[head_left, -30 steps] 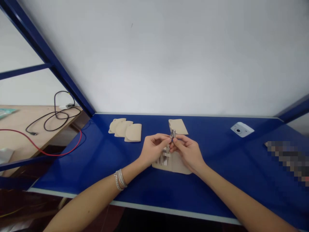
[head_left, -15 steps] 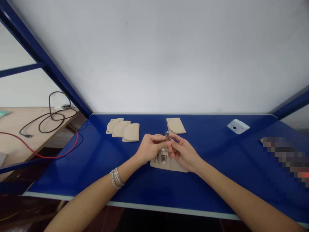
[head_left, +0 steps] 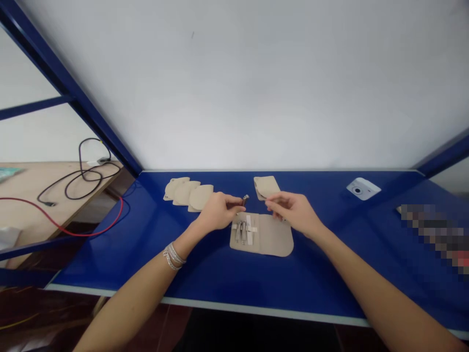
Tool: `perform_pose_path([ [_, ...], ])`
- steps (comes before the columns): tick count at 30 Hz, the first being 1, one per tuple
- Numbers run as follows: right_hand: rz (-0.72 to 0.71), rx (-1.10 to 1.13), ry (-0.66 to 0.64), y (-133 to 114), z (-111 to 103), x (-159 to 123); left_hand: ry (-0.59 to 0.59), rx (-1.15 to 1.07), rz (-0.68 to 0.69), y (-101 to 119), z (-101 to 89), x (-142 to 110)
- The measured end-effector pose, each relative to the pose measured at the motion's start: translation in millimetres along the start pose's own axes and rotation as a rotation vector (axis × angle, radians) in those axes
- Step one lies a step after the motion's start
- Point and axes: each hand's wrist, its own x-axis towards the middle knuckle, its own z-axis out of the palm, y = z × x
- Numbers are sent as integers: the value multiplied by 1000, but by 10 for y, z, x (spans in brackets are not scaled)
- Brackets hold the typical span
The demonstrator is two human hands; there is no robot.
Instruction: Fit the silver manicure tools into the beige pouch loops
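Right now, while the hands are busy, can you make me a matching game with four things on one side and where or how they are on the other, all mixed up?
Things
1. small shiny metal tool
2. beige fabric-like folding case
3. rounded white device with a dark lens-like circle
4. thin red cable

Where or how
A. on the right part of the glossy blue tabletop
B. spread open, with slim metal tools on its left half
C. curving in from the picture's left edge
D. held in the left hand

Right pairs: 1-D, 2-B, 3-A, 4-C
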Motion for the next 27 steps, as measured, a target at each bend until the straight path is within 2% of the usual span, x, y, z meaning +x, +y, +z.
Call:
perform_pose_path([
  [4,-24,-6,-101,-39,177,-78,-85,-14,5,59,48,-36],
  [10,-44,60,-41,16,321,-114,-121,9,12,96,175,-96],
  [17,-17,148,31,10,319,-120,-77,-18,3,122,208,-119],
  [22,-18,175,82,-1,345,-138,10,-3,-9,183,276,-149],
  [27,-60,129,89,70,355,-138,-5,49,25,176,324,-160],
])
